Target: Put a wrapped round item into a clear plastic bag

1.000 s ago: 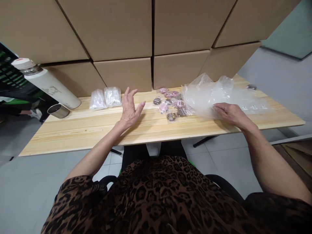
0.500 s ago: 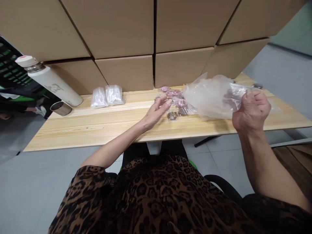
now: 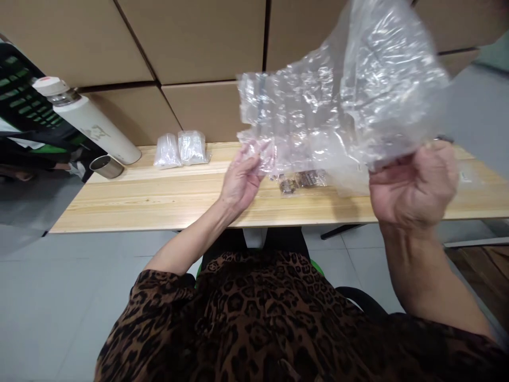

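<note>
The right hand [image 3: 413,185] is closed in a fist around one edge of a large, crinkled clear plastic bag [image 3: 345,101], which is lifted off the table and spread wide in front of the stacked brown cardboard boxes [image 3: 199,48]. The left hand [image 3: 240,178] pinches the bag's lower left edge between thumb and fingers. Whether anything lies inside the bag cannot be told through the shiny folds.

Below the bag, on the long pale wooden table [image 3: 159,196], lie a few small clear packets holding dark round pieces [image 3: 296,182], partly hidden by the plastic. Farther left, near the boxes, two small clear plastic pouches [image 3: 182,148] sit side by side, touching; what they hold is too small to make out.

At the table's left end a tall cream-white insulated bottle with a red-marked lid [image 3: 85,119] stands, tilted in the view, with a grey emblem printed on its side that cannot be read. Just beside its base rests a short steel cup [image 3: 106,166], open at the top. A black slatted crate [image 3: 24,106] shows behind the bottle.
</note>
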`<state>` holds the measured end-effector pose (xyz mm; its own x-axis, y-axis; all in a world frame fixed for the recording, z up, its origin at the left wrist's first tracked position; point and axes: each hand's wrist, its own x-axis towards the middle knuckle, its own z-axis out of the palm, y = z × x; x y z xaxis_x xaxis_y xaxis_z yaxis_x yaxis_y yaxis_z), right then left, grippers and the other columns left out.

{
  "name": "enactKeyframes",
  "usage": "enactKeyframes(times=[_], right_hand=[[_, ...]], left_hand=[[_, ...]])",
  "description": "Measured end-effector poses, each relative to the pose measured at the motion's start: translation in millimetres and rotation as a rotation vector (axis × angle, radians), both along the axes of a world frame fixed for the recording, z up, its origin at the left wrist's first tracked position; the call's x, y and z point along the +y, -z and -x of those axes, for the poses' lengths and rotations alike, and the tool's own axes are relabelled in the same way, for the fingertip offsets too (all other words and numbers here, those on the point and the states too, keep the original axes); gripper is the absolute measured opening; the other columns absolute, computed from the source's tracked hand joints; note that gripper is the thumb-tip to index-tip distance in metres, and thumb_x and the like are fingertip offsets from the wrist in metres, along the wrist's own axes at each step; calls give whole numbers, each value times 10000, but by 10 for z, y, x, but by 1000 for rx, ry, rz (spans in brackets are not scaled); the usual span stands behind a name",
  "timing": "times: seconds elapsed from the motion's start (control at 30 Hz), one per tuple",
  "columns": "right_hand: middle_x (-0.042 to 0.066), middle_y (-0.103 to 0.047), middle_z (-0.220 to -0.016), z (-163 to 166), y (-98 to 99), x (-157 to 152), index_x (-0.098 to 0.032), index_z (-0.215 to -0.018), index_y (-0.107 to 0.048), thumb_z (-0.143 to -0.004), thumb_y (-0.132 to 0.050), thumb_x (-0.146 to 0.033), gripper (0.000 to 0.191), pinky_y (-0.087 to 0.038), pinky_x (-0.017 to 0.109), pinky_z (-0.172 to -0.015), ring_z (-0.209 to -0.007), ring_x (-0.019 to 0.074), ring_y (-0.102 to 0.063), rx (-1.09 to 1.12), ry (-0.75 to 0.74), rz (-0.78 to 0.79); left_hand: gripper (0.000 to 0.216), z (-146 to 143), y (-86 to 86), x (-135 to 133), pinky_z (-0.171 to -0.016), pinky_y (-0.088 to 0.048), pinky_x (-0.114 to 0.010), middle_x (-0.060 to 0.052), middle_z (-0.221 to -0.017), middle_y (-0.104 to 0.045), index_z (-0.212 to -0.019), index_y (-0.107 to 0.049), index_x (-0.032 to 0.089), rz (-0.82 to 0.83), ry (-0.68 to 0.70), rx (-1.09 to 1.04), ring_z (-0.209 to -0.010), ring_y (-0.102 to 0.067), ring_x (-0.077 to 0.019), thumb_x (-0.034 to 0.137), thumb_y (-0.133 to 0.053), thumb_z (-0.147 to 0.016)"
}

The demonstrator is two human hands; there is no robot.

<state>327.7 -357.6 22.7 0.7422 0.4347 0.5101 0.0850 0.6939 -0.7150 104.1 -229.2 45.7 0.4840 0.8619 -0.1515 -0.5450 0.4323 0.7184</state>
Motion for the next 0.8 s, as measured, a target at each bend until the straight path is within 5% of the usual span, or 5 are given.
enactKeyframes(times=[0.1,0.3,0.47,0.6,0.8], right_hand=[[8,-735,-896,-41,196,167,-259,-841,-632,-898,-808,-384,224,-677,416,-857,-853,187,-746,-6,-91,242],[122,-785,-1373,-276,447,78,-291,-1047,-737,-969,-686,-454,188,-511,663,-1230,-1381,380,-691,-927,-72,847],[194,-815,-1298,-681,517,-64,-234,-1020,-756,-1007,-523,-352,261,-512,645,-1215,-1327,407,-721,-1280,80,1103],[214,-814,-1164,-736,478,31,-226,-997,-735,-1000,-534,-351,236,-491,722,-1167,-1228,446,-712,-1265,239,1068],[175,-763,-1356,-508,399,548,-252,-1291,-713,-963,-579,-375,375,-515,682,-1162,-1308,424,-671,-1399,-183,917]], left_hand=[[511,406,78,92,-1264,-583,-386,-73,-1525,-763,-1411,-644,243,-140,-174,22,-1555,-650,-256,2,-651,-960],[369,1196,473,193,-1174,-649,-366,-77,-1235,-857,-1161,-742,224,-92,-371,221,-1338,-789,-246,62,-819,-840],[429,1596,597,11,-937,-728,-318,-38,-1067,-867,-1095,-731,226,-19,-359,317,-1072,-866,-227,125,-961,-747],[474,1749,492,-103,-878,-729,-310,-63,-1076,-875,-1130,-729,216,36,-236,428,-980,-876,-231,148,-981,-734],[352,1822,367,-55,-959,-718,-363,-84,-1086,-864,-1100,-756,207,59,-239,465,-1026,-860,-245,320,-946,-826]])
